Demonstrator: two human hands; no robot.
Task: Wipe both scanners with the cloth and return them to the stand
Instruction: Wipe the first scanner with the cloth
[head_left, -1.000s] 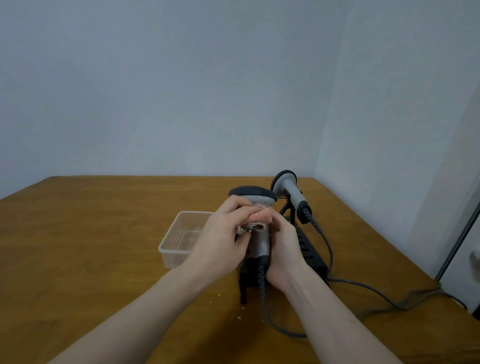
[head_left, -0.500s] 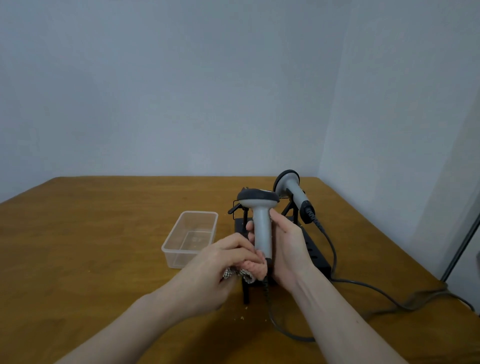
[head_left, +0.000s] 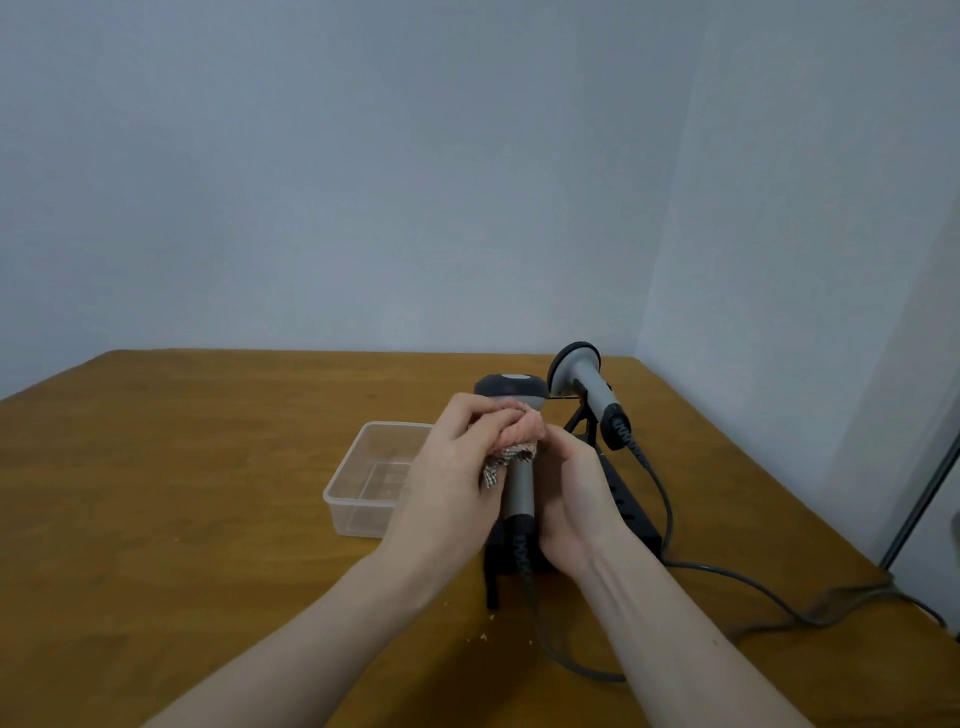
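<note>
Head view looks down on a wooden table (head_left: 208, 493) against a pale wall. A person holds one grey scanner (head_left: 511, 405) upright in front of them, dark head on top, so its neck and handle are open to wiping. The right hand (head_left: 576, 499) wraps the lower handle from the right side, fingers curled round it, steadying it. The left hand (head_left: 457, 467) pinches a bunched pinkish checked cloth (head_left: 517, 441) and presses it against the neck just below the head; its fingers are folded over the cloth. Both forearms reach in from the bottom edge and meet at the scanner. The second scanner (head_left: 584, 379) sits tilted on the black stand (head_left: 628, 509) just behind, cable (head_left: 727, 577) trailing right. A clear plastic tub (head_left: 358, 483) sits just left of the hands.
</note>
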